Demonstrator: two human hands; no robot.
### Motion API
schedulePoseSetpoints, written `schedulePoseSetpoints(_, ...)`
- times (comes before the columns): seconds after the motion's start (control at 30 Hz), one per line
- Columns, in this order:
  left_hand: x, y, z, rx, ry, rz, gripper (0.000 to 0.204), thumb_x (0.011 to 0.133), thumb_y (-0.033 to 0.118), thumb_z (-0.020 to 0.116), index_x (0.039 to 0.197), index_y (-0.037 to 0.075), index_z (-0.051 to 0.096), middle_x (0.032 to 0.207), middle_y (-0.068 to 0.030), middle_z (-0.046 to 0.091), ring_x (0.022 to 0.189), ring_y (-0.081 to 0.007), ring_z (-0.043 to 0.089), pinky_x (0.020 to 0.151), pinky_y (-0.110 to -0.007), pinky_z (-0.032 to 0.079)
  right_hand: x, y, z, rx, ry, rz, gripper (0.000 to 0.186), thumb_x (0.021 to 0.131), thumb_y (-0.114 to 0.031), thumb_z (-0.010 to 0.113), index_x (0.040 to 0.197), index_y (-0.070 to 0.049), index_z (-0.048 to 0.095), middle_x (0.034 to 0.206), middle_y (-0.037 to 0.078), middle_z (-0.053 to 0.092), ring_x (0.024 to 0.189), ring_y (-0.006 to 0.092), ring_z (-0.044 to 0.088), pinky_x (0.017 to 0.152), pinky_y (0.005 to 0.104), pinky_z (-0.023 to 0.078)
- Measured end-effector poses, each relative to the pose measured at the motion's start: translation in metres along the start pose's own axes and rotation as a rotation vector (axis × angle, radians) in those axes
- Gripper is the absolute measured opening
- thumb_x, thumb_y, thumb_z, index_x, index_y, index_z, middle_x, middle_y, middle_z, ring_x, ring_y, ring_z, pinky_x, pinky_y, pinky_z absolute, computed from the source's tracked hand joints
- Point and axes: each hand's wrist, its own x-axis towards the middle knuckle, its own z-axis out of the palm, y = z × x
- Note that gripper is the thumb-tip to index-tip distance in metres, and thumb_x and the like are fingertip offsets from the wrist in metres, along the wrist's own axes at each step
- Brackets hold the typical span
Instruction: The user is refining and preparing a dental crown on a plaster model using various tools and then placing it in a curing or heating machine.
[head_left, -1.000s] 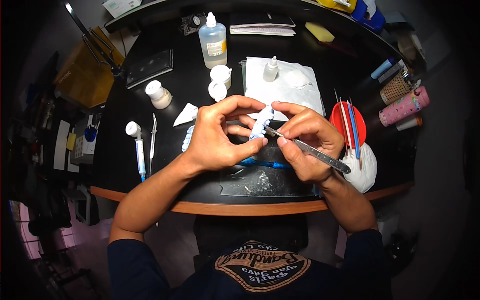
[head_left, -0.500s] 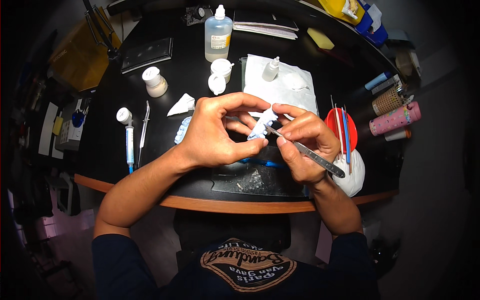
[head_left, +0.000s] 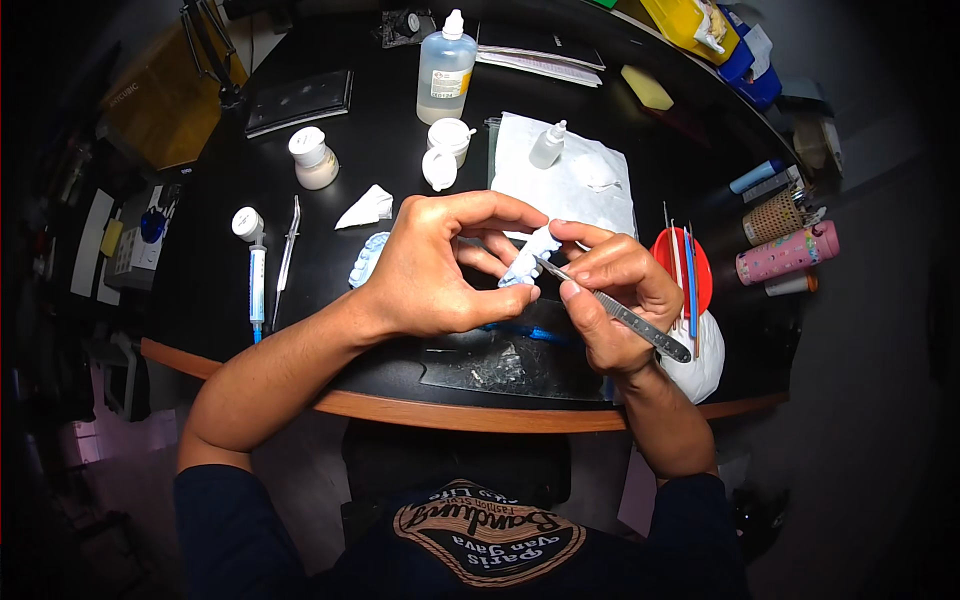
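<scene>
My left hand (head_left: 440, 265) grips a pale blue dental cast (head_left: 530, 260) between thumb and fingers, above the middle of the desk. In my right hand (head_left: 620, 295) is a metal scalpel (head_left: 640, 325), held like a pen, its tip at the tooth side of the cast. The right index finger also reaches the cast's upper end. Another pale blue dental cast (head_left: 368, 260) lies on the desk, partly hidden behind my left hand. Under my hands is a scuffed, clear-looking sheet (head_left: 480, 370) with pale scrapings on it.
Left of my arm lie a syringe (head_left: 257, 285) and tweezers (head_left: 288, 255). Beyond stand a lidded jar (head_left: 314, 160), an opened white tub (head_left: 447, 145), a large bottle (head_left: 446, 75) and a dropper bottle (head_left: 547, 147) on white paper (head_left: 515, 180). Thin tools cross a red bowl (head_left: 706, 270) at right.
The view has shifted slightly. My hands keep their hold on the cast and the scalpel, and the blade tip stays against the cast with little visible movement.
</scene>
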Motion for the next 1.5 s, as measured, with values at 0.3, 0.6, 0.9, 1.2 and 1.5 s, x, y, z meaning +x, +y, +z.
schedulePoseSetpoints(0.3, 0.0003, 0.0009, 0.0004, -0.038, 0.004, -0.016, 0.052, 0.075, -0.006, 0.084, 0.123, -0.010, 0.066, 0.110, -0.0121, 0.070, 0.092, -0.0096, 0.068, 0.084, -0.025, 0.064, -0.0023, 0.0032, -0.0064, -0.021, -0.122, -0.013, 0.014, 0.087, 0.004, 0.074, 0.094, -0.002, 0.063, 0.091, 0.013, 0.068, 0.117, 0.0398, 0.069, 0.095, 0.0435, 0.057)
schedulePoseSetpoints(0.6, 0.0001, 0.0014, -0.0008, 0.011, 0.008, 0.001, 0.052, 0.075, -0.006, 0.084, 0.123, -0.010, 0.066, 0.112, -0.0125, 0.070, 0.094, -0.0100, 0.068, 0.084, -0.026, 0.064, -0.0008, 0.0019, -0.0063, -0.049, -0.120, -0.027, 0.014, 0.087, 0.005, 0.074, 0.093, -0.002, 0.064, 0.091, 0.012, 0.069, 0.117, 0.0396, 0.069, 0.092, 0.0419, 0.057)
schedulePoseSetpoints(0.9, -0.0005, 0.0028, -0.0014, 0.011, 0.006, -0.003, 0.051, 0.075, -0.006, 0.084, 0.123, -0.010, 0.066, 0.114, -0.0132, 0.070, 0.094, -0.0104, 0.069, 0.083, -0.025, 0.064, 0.0020, -0.0031, -0.0003, -0.028, -0.028, 0.001, 0.015, 0.079, 0.009, 0.076, 0.087, 0.001, 0.067, 0.085, 0.015, 0.072, 0.102, 0.0379, 0.075, 0.094, 0.0473, 0.060)
schedulePoseSetpoints(1.2, 0.0000, 0.0025, -0.0013, 0.009, 0.007, -0.002, 0.052, 0.076, -0.006, 0.084, 0.124, -0.011, 0.066, 0.114, -0.0140, 0.070, 0.094, -0.0109, 0.070, 0.083, -0.025, 0.064, 0.0012, -0.0013, 0.0000, -0.022, -0.002, -0.006, 0.015, 0.079, 0.009, 0.076, 0.087, 0.001, 0.067, 0.084, 0.016, 0.072, 0.101, 0.0385, 0.075, 0.095, 0.0492, 0.060)
schedulePoseSetpoints(1.5, 0.0006, 0.0026, -0.0014, -0.020, 0.000, 0.003, 0.051, 0.076, -0.006, 0.084, 0.124, -0.010, 0.066, 0.114, -0.0143, 0.069, 0.095, -0.0116, 0.070, 0.083, -0.026, 0.065, -0.0001, -0.0029, 0.0002, -0.009, 0.012, 0.031, 0.015, 0.078, 0.009, 0.076, 0.087, 0.001, 0.067, 0.085, 0.016, 0.072, 0.103, 0.0387, 0.075, 0.095, 0.0499, 0.059)
